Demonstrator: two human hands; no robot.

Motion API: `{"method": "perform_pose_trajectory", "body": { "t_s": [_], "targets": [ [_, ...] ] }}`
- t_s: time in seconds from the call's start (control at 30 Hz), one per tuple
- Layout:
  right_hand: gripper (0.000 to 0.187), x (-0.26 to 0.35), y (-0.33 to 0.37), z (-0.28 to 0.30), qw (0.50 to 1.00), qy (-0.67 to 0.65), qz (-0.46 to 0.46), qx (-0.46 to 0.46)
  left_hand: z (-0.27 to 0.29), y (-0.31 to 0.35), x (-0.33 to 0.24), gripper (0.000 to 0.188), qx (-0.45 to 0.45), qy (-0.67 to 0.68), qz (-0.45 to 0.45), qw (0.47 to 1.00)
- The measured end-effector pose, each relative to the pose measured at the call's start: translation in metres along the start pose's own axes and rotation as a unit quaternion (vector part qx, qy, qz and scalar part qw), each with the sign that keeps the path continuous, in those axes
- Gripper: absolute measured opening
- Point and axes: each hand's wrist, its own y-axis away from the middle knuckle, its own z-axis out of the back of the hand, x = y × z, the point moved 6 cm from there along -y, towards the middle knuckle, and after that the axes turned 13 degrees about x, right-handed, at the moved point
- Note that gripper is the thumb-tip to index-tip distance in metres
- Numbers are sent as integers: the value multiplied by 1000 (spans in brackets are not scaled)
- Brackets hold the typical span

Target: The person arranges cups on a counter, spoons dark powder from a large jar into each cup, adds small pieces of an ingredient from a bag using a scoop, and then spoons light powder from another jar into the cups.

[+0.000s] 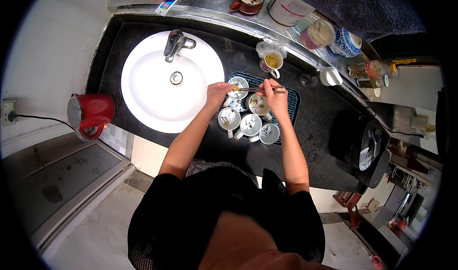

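My right hand (274, 93) is closed around a pair of thin dark chopsticks (255, 89), which point left. Their tips meet a small yellow clump (235, 88) over the upper-left white mug (238, 94). My left hand (218, 94) is pinched at that mug's left rim; whether its fingertips grip the rim or the clump is unclear. Beside it, under the chopsticks, a second mug (258, 105) holds dark leaf bits and some yellow. Nearer me stand a left mug (228, 119), a middle mug (250, 125) and a right mug (269, 133), each with dark bits inside.
The mugs share a dark slatted tray (291, 109) on the black counter (320, 127). Behind them, a mug of yellow pieces (272, 60) has clear plastic around its top. The white sink (143, 103) lies left, a red kettle (98, 111) farther left, a black appliance (367, 146) right.
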Motion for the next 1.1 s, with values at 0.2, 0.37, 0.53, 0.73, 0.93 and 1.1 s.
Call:
{"method": "perform_pose_trajectory", "body": {
  "t_s": [0.2,0.37,0.53,0.73,0.93,1.1],
  "targets": [
    [28,-2,1,1,1000,27,0,-11,11,1,-3,12,-17,14,-41,999],
    [26,-10,-4,-9,1000,26,1,-6,8,14,-15,13,-18,-2,-19,1000],
    [27,-17,-1,5,1000,-7,-12,-5,-2,32,-11,14,14,3,-13,1000],
    [29,-2,-16,96,986,6,79,-145,-60,67,11,12,130,-234,-30,963],
    [23,-17,-70,110,977,108,62,-174,-99,88,17,6,113,-481,-155,855],
    [23,-48,-107,87,968,218,17,-123,-98,92,26,5,144,-493,-147,845]
  ]
}}
